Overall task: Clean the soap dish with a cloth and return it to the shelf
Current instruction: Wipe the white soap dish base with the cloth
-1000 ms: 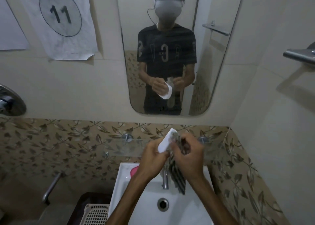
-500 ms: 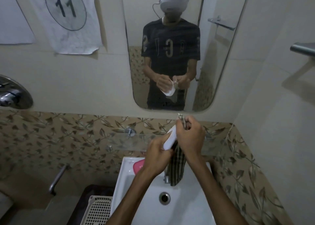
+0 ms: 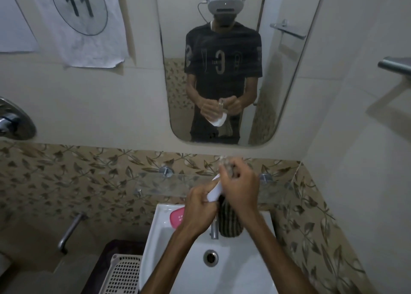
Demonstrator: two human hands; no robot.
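Now we grip the white soap dish (image 3: pixel 215 192) in our left hand (image 3: pixel 198 211), its fingers curled round it; our right hand (image 3: pixel 241 186), just beside, clutches the striped cloth (image 3: pixel 229 223) hanging below.

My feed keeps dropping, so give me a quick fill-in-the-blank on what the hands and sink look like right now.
1. The left hand holds a white ____.
2. The striped cloth hangs from the ____ hand.
3. A ____ soap bar rests on the sink rim.
4. The paper sheet on the wall shows ____.

Missing: soap dish; right; pink; 11
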